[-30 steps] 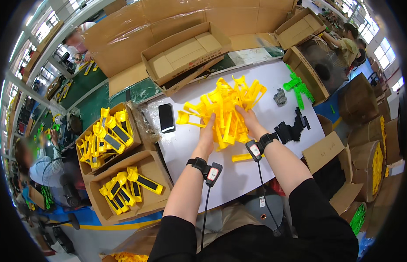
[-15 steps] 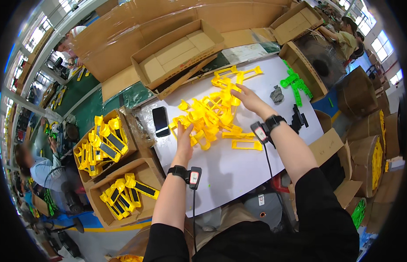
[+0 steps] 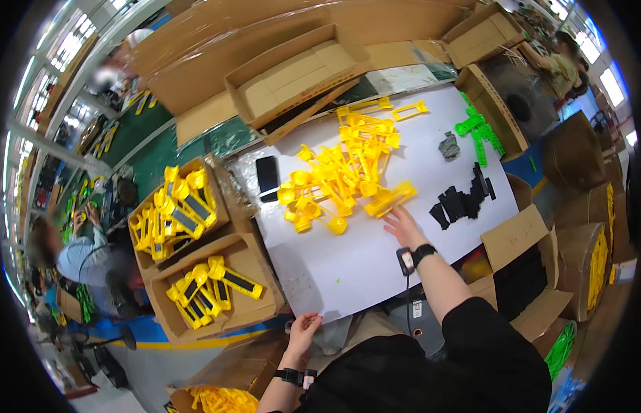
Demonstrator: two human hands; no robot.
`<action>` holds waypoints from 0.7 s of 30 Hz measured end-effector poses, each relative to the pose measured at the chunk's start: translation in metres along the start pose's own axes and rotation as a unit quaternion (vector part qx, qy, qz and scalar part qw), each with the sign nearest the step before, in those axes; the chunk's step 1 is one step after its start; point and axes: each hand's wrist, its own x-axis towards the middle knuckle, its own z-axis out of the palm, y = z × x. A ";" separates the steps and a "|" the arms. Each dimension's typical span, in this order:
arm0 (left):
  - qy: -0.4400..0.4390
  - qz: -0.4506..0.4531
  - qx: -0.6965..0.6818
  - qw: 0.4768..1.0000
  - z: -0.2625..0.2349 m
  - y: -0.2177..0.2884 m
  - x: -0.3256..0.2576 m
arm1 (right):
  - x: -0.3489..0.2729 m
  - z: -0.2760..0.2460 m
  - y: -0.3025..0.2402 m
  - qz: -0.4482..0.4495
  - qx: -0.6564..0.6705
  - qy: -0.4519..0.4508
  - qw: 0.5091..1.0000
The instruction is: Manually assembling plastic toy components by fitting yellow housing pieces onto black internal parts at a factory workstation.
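A loose heap of yellow plastic frame-like parts (image 3: 338,172) covers the middle of the white work surface (image 3: 362,268). At the heap's near right edge is my right hand (image 3: 402,228), fingers stretched toward a slightly blurred yellow part (image 3: 391,199); I cannot tell whether they touch it. My left hand (image 3: 304,332) is low at the front edge of the surface, away from the heap, its fingers loosely bent and apart with nothing visible in them. A fan of black strips (image 3: 461,204) lies to the right of my right hand.
Two cardboard boxes at left hold yellow parts with black strips (image 3: 185,213) (image 3: 227,282). A phone (image 3: 267,177) lies left of the heap. Green parts (image 3: 480,131) and a grey crumpled piece (image 3: 448,146) lie at right. Behind stands a shallow cardboard box (image 3: 293,76). People work nearby.
My left hand has left the heap's left side and dropped to the front edge. My right hand has moved from the heap's far right side toward me. The black strips, partly hidden before, show more fully.
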 end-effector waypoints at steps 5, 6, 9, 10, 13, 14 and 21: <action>0.075 0.074 0.058 0.993 -0.024 0.034 -0.072 | -0.073 0.101 -0.014 0.005 -0.194 -0.091 0.977; 0.101 0.099 0.084 0.986 -0.032 0.039 -0.091 | -0.103 0.129 -0.004 0.014 -0.135 -0.168 0.976; 0.164 0.146 0.073 0.973 -0.051 0.033 -0.140 | -0.202 0.198 -0.001 0.168 0.108 -0.490 0.848; 0.182 0.152 0.062 0.970 -0.057 0.026 -0.156 | -0.234 0.218 0.001 0.223 0.137 -0.552 0.792; 0.129 0.202 -0.233 0.942 -0.071 -0.004 -0.212 | -0.322 0.258 0.030 0.334 0.159 -0.661 0.653; 0.140 0.214 -0.241 0.936 -0.074 -0.015 -0.233 | -0.347 0.266 0.045 0.363 0.162 -0.689 0.606; 0.226 0.304 -0.430 0.819 -0.108 -0.149 -0.372 | -0.499 0.280 0.160 0.439 0.142 -0.774 0.434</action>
